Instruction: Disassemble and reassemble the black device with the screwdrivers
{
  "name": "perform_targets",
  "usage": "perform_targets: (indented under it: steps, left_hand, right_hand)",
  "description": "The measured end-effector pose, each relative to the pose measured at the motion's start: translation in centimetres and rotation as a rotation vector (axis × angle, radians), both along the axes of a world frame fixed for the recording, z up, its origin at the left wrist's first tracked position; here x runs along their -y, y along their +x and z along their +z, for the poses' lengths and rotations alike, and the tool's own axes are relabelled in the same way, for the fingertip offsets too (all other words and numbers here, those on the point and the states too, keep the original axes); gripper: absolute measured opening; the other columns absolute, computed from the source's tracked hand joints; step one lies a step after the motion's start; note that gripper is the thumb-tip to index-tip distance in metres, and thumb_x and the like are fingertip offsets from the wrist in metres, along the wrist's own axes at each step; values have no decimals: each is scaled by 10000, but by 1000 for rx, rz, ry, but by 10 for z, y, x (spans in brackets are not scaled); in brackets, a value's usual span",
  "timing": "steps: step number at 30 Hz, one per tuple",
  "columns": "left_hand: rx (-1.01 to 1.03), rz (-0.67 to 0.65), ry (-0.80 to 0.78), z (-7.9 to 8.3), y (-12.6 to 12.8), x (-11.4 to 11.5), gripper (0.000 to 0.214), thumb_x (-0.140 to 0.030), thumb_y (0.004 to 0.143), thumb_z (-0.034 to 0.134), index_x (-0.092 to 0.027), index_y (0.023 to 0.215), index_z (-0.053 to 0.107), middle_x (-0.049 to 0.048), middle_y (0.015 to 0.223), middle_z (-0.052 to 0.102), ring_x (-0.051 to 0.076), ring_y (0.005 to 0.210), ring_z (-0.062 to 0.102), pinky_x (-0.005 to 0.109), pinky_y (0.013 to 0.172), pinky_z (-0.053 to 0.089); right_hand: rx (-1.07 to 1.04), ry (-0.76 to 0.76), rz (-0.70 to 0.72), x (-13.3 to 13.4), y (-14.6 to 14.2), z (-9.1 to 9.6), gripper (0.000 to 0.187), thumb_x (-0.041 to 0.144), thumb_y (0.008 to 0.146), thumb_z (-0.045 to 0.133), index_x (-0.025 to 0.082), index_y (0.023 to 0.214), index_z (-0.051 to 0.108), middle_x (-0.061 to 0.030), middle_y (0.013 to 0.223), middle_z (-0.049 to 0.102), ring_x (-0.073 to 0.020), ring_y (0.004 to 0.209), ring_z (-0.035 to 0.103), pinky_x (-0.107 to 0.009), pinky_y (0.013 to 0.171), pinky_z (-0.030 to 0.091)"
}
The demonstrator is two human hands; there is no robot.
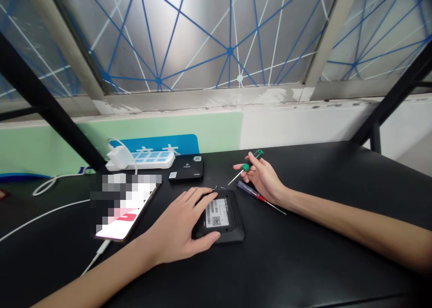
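My left hand [184,224] grips the left side of a small black box [224,218] that lies on the black table [303,254] with a white barcode label facing up; fingers rest over its top edge and the thumb presses its near edge. My right hand [263,177] is closed on a green-handled screwdriver [246,167], whose tip points down-left toward the box's far edge. A second screwdriver [258,196] with a purple and red handle lies on the table just under that hand. A few tiny screws [219,188] lie beside the box's far edge.
A phone [126,209] with a lit screen lies left of the box, a white cable plugged into it. Behind stand a second black box [186,168] and a white power strip [141,160] with a charger. Black frame bars slant at both sides.
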State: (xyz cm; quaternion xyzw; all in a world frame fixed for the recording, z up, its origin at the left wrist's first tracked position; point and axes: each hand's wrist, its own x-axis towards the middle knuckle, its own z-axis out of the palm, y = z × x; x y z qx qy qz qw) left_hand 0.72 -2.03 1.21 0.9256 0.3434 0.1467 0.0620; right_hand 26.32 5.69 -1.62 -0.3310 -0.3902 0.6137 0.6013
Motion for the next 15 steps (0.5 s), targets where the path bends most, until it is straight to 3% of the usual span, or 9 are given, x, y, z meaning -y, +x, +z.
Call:
perform_targets:
  steps: [7, 15]
  left_hand:
    - [-4, 1, 1, 0, -1, 0, 646, -441, 878, 595, -212, 1446, 388, 124, 1410, 470, 318, 1245, 479, 472, 1024, 440]
    - [-3, 7, 7, -2, -1, 0, 638, -445, 882, 591, -214, 1443, 395, 119, 1409, 473, 313, 1239, 483, 470, 1025, 433]
  right_hand:
    - [60, 55, 3, 2, -1, -3, 341, 248, 707, 826, 170, 966, 617, -16, 735, 654, -121, 642, 551, -254, 570, 421]
    - [32, 26, 62, 2, 0, 0, 253, 324, 787, 752, 186, 865, 556, -73, 793, 715, -161, 690, 616, -283, 616, 466]
